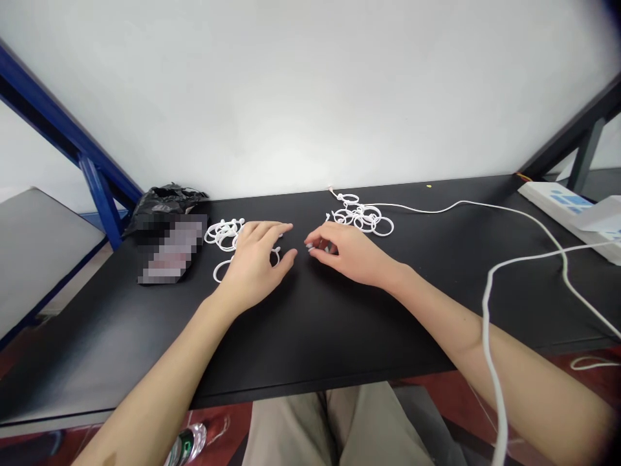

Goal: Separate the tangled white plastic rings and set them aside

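Observation:
Over the left group of white plastic rings with small knobs (224,234), my left hand (255,268) is spread, thumb apart from the fingers. It hides part of those rings, and I see nothing held in it. My right hand (349,252) is closed in a pinch just right of the table's middle, above the black surface. A small pale bit (309,246) shows at its fingertips, too small to name. Behind the right hand lies a second loose group of similar white rings (369,219), partly overlapping one another.
A black plastic bag (165,202) and a blurred-out flat object (174,252) lie at left on the black table (301,336). A white cable (488,323) crosses over my right forearm. A white box (553,204) sits at far right. Blue metal struts (99,194) rise at left.

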Motion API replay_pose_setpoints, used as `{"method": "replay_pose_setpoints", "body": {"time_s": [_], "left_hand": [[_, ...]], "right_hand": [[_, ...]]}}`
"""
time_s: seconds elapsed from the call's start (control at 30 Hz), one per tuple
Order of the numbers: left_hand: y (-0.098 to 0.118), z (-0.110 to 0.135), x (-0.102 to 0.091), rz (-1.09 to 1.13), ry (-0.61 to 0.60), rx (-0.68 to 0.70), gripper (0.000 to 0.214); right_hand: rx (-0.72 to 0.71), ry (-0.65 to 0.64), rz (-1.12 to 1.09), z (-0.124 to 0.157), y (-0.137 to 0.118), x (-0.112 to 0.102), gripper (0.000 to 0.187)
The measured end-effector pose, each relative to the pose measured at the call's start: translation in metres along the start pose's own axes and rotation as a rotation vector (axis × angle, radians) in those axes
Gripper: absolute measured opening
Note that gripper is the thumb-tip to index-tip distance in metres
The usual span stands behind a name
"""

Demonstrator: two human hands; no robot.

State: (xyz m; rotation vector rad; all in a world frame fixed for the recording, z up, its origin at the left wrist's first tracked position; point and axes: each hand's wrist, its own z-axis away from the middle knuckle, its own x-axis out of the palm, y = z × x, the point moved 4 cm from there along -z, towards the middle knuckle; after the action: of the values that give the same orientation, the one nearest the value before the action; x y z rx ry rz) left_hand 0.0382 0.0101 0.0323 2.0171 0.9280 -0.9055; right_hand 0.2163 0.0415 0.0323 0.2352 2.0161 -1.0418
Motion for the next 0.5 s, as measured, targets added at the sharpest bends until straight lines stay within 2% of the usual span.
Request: {"method": "replay_pose_setpoints", "body": {"time_s": [0.17,0.3,0.5], "left_hand": [[0.011,0.002,0.001,0.079,-0.057,0.083,0.048],[0.012,0.002,0.002,0.087,-0.064,0.052,0.042],[0.007,0.001,0.003,0.113,-0.060,0.024,0.040]], "right_hand": [[0.109,0.151,-0.349,0.001,-0.009,-0.001,0.015],[0.114,0.182,-0.419,0.001,-0.013,-0.002,0.017],[0.082,0.154,-0.423,0.000,-0.015,-0.002,0.014]]}}
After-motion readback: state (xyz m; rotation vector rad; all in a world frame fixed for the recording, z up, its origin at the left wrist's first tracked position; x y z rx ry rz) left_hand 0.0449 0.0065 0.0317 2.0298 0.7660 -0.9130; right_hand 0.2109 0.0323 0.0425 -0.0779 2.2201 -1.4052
